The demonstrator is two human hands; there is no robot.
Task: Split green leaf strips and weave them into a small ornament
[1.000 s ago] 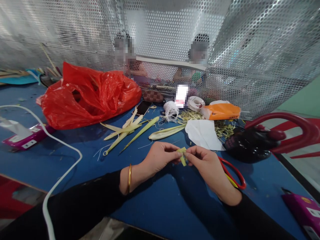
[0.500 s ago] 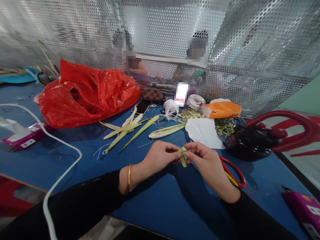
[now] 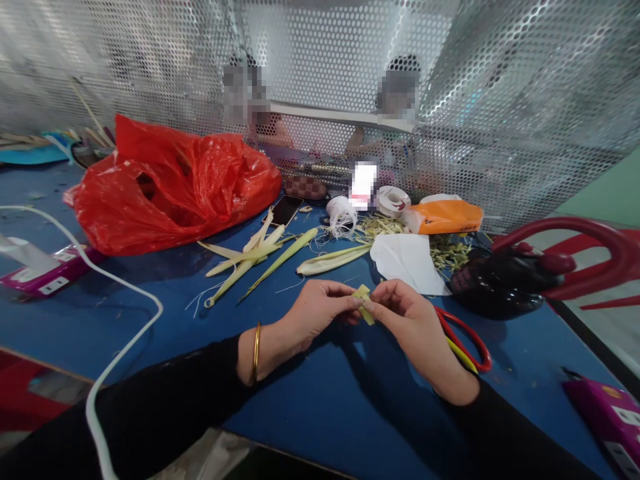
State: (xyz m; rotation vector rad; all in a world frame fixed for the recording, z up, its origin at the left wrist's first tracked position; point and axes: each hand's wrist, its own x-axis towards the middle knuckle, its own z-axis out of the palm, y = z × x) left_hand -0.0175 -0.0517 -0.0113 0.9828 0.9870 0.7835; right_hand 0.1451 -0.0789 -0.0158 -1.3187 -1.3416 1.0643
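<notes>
Between my hands is a short, pale green folded leaf strip (image 3: 367,312), pinched from both sides above the blue table (image 3: 320,393). My left hand (image 3: 320,307) grips its left side with thumb and forefinger. On the other side, my right hand (image 3: 407,317) holds it with thumb and fingertips; part of the strip is hidden by the fingers. Just beyond my hands lie a long pale husk-like leaf (image 3: 335,260) and, to the left, a cluster of similar leaves (image 3: 245,257). Scissors with red handles (image 3: 473,340) rest beside my right wrist, partly covered by it.
A red plastic bag (image 3: 175,193) fills the back left, near a phone (image 3: 285,211). White thread (image 3: 342,217), white paper (image 3: 407,263), an orange packet (image 3: 445,217) and a dark bottle (image 3: 495,287) stand behind and right. A white cable (image 3: 135,333) crosses the left arm's side.
The folded strip has turned slightly between my fingertips, and its lower end sits a little higher. Both hands keep nearly the same place.
</notes>
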